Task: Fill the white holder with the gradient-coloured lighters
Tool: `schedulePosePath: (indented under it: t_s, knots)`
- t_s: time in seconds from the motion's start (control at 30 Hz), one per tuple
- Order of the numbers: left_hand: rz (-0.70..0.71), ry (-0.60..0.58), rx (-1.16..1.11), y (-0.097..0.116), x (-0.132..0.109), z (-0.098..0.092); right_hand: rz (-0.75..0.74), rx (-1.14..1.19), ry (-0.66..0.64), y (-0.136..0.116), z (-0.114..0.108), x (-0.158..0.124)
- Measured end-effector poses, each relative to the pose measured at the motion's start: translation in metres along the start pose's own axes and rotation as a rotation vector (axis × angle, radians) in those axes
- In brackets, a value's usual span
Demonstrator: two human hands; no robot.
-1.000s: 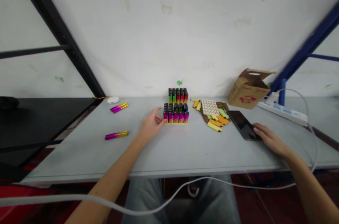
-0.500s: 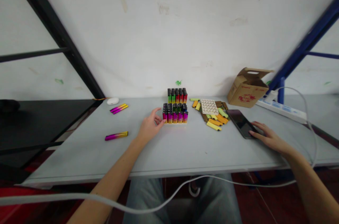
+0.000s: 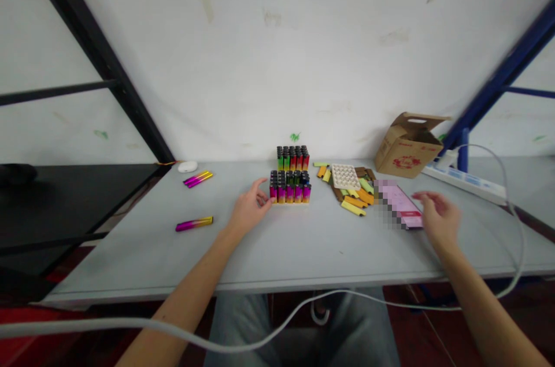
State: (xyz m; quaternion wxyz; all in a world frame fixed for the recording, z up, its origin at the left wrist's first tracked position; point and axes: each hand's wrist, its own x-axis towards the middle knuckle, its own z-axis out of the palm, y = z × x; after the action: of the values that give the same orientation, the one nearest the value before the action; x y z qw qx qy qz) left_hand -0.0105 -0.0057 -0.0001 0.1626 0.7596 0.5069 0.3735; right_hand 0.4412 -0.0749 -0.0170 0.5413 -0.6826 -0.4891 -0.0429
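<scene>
My left hand (image 3: 248, 209) rests on the grey table (image 3: 130, 263), its fingertips at the front left corner of a block of upright lighters (image 3: 289, 186) with magenta lower bodies. It holds nothing. Behind that block stands a second lighter group (image 3: 292, 158) in green and red. My right hand (image 3: 437, 217) is empty, fingers spread, just right of a smartphone (image 3: 399, 206) whose lit screen shows pink and is partly pixelated. Between the phone and the lighters lies a heap of yellow and orange flat pieces (image 3: 353, 202) under a white perforated tray (image 3: 346, 176).
A cardboard box (image 3: 408, 146) with a red print stands at the back right, near a white power strip (image 3: 463, 183). Left of my hand lie several magenta-gold lighters (image 3: 194, 223) and a white oval case (image 3: 187, 166). A white cable crosses below the table edge.
The phone screen has lit up pink. My right hand has lifted off the phone and moved to its right. My left hand stays by the lighter block.
</scene>
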Motion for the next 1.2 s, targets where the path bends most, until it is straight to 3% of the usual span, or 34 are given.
schedulePosePath:
  t_s: [0.07,0.17,0.2,0.27,0.37,0.6,0.77,0.87,1.07,1.2]
  knots:
    - [0.003,0.006,0.009,0.0,0.0,0.0,-0.002,0.201,-0.168,-0.037,0.028,-0.003]
    - [-0.003,0.006,0.03,-0.002,-0.001,0.001,-0.147,0.422,-0.545,-0.091,0.076,-0.006]
    - [-0.006,0.006,0.04,-0.003,-0.001,0.001,-0.196,0.462,-0.616,-0.106,0.091,-0.007]
    - [0.002,0.007,0.071,-0.007,-0.001,0.002,-0.25,0.51,-0.683,-0.127,0.12,-0.01]
    - [0.051,0.024,0.132,-0.012,-0.001,0.004,-0.214,0.581,-0.678,-0.139,0.146,-0.019]
    - [0.118,-0.034,0.23,-0.012,0.0,0.008,-0.258,0.473,-0.832,-0.136,0.142,-0.049]
    - [0.09,-0.094,0.266,-0.012,-0.008,0.0,-0.426,0.334,-0.811,-0.133,0.144,-0.054]
    - [0.116,-0.188,0.312,-0.022,-0.021,-0.028,-0.431,0.225,-0.838,-0.131,0.147,-0.052]
    - [0.058,-0.262,0.513,-0.06,-0.051,-0.108,-0.427,0.226,-0.93,-0.134,0.142,-0.046]
    - [-0.005,-0.32,0.549,-0.073,-0.057,-0.128,-0.45,0.2,-0.926,-0.135,0.14,-0.046]
